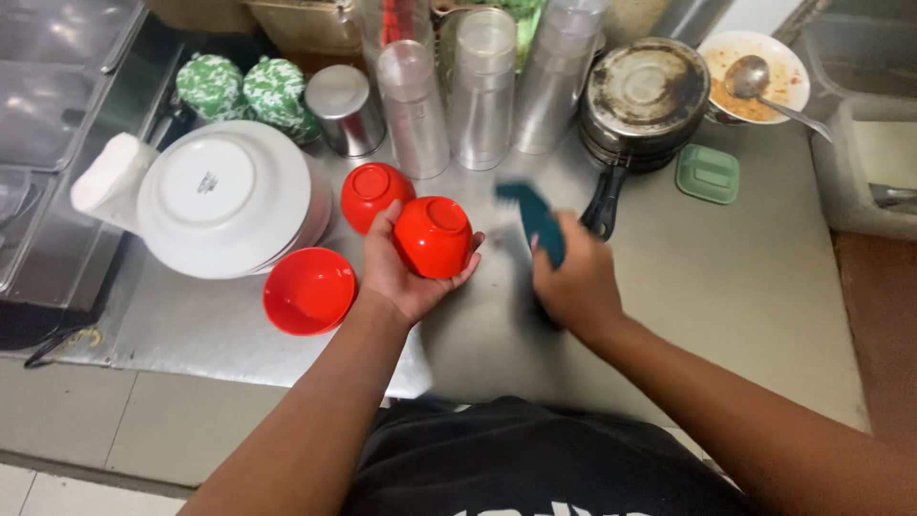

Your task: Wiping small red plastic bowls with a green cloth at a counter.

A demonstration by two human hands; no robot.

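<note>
Stacked white plates (229,196) left – clear cups (482,86) behind – blackened pans (645,96), green lid (708,173) right.

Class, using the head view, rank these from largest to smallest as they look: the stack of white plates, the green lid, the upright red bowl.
1. Stack of white plates.
2. Upright red bowl.
3. Green lid, though it lies farther from the camera.

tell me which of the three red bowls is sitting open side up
The red bowl at the front left, below the stack of white plates. The red bowl behind it sits base up, and the left hand holds the third base up.
</note>
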